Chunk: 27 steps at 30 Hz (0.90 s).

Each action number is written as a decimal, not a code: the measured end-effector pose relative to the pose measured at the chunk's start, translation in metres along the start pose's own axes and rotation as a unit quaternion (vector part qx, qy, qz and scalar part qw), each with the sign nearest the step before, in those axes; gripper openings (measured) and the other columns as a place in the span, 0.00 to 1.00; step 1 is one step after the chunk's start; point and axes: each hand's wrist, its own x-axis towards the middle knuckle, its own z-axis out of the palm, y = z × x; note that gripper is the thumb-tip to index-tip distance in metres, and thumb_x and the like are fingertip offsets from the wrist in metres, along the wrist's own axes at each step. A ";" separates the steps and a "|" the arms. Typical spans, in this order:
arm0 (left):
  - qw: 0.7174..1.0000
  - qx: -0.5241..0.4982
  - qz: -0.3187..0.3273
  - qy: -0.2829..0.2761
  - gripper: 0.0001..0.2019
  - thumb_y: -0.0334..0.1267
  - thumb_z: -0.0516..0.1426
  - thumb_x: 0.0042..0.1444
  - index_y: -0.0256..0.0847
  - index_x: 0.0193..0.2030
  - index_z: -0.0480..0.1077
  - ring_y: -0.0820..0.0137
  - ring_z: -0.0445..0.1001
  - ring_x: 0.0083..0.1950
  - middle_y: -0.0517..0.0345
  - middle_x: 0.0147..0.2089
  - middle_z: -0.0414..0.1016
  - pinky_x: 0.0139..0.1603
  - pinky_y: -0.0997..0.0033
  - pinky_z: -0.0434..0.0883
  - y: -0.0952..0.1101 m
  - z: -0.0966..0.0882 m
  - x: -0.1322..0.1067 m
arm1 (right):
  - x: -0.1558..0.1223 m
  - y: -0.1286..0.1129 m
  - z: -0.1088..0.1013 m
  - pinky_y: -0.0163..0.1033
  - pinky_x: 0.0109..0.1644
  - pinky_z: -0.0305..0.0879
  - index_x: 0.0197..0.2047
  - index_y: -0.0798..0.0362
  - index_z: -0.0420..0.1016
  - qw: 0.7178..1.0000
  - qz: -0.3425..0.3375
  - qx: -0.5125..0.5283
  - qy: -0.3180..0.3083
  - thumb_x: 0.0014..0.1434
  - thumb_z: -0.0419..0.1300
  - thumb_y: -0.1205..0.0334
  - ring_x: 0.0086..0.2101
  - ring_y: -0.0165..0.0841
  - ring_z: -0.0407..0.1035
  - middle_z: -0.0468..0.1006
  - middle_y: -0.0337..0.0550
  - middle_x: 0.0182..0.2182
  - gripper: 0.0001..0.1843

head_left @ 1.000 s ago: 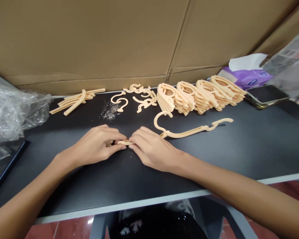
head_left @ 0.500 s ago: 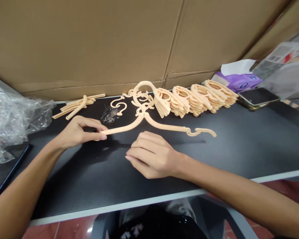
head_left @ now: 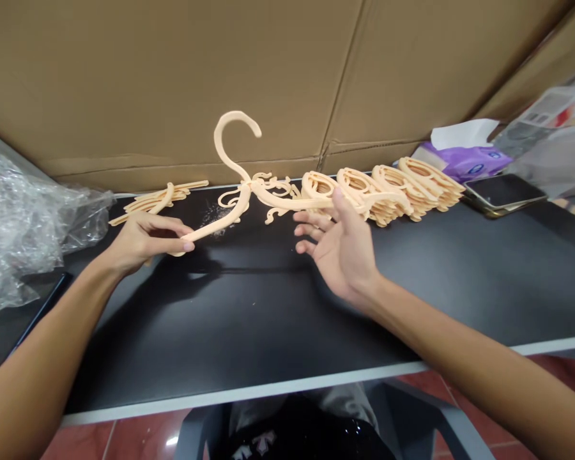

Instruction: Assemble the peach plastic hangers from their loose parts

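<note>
A cream plastic clothes hanger [head_left: 224,221] is held above the black table, its hook pointing up and its two arms spread. My left hand [head_left: 146,239] pinches the end of its left arm between thumb and fingers. My right hand [head_left: 347,255] is by the other arm, palm turned up and fingers apart. Its thumb overlaps that arm; whether it touches cannot be told. Behind the hanger lie loose cream hook pieces [head_left: 280,185], partly hidden. Several stacks of folded hangers [head_left: 429,182] stand to the right, and a pile of cream arm strips [head_left: 165,199] lies at back left.
Cardboard [head_left: 172,76] walls off the back of the table [head_left: 249,332]. Clear plastic wrap [head_left: 23,236] bulges at the left, near a dark blue rod-like item [head_left: 43,310]. A phone [head_left: 505,191] and a purple tissue pack [head_left: 464,160] are at the right.
The hanger has tilted, its hook swinging up and left. My right hand has moved up and right, turned palm up and opened. My left hand keeps its pinch, shifting slightly left.
</note>
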 end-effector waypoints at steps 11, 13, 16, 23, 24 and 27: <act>0.992 -0.103 -0.076 -0.004 0.05 0.33 0.67 0.50 0.36 0.33 0.79 0.78 0.68 0.25 0.66 0.24 0.75 0.27 0.77 0.67 0.014 0.002 0.000 | 0.006 -0.010 -0.004 0.34 0.23 0.66 0.44 0.49 0.69 0.995 -0.030 -0.092 0.020 0.54 0.65 0.42 0.26 0.32 0.73 0.78 0.38 0.29 0.23; 0.989 -0.131 -0.068 0.003 0.07 0.35 0.69 0.45 0.36 0.31 0.80 0.77 0.68 0.24 0.63 0.23 0.75 0.24 0.77 0.67 0.011 0.003 0.003 | 0.003 -0.009 -0.003 0.34 0.23 0.66 0.44 0.49 0.70 0.995 -0.030 -0.100 0.005 0.54 0.63 0.36 0.25 0.31 0.72 0.78 0.39 0.28 0.26; 0.983 -0.174 -0.060 0.006 0.09 0.36 0.71 0.37 0.37 0.28 0.81 0.75 0.68 0.21 0.58 0.21 0.76 0.19 0.76 0.65 0.006 0.007 0.006 | 0.003 -0.011 -0.002 0.33 0.22 0.64 0.47 0.47 0.68 0.994 -0.074 -0.079 0.025 0.56 0.62 0.36 0.23 0.30 0.72 0.77 0.37 0.29 0.26; 0.983 -0.178 -0.053 -0.010 0.07 0.35 0.70 0.39 0.39 0.27 0.82 0.76 0.66 0.19 0.59 0.19 0.74 0.18 0.77 0.63 0.011 0.011 0.008 | 0.008 -0.018 -0.005 0.35 0.19 0.63 0.52 0.45 0.65 0.984 -0.118 -0.124 0.039 0.59 0.61 0.45 0.17 0.29 0.69 0.76 0.34 0.29 0.22; 0.983 -0.179 -0.049 -0.010 0.06 0.35 0.70 0.39 0.39 0.27 0.82 0.76 0.66 0.19 0.60 0.18 0.73 0.18 0.77 0.63 0.012 0.010 0.008 | 0.007 -0.018 -0.005 0.35 0.19 0.63 0.51 0.46 0.68 0.985 -0.105 -0.138 0.023 0.61 0.59 0.43 0.17 0.29 0.69 0.76 0.36 0.28 0.21; 0.983 -0.177 -0.044 -0.012 0.06 0.35 0.70 0.40 0.38 0.27 0.82 0.76 0.65 0.19 0.60 0.18 0.73 0.18 0.77 0.61 0.013 0.010 0.008 | 0.006 -0.015 -0.005 0.35 0.20 0.62 0.44 0.49 0.73 0.984 -0.090 -0.153 -0.001 0.65 0.52 0.38 0.17 0.28 0.68 0.76 0.39 0.25 0.23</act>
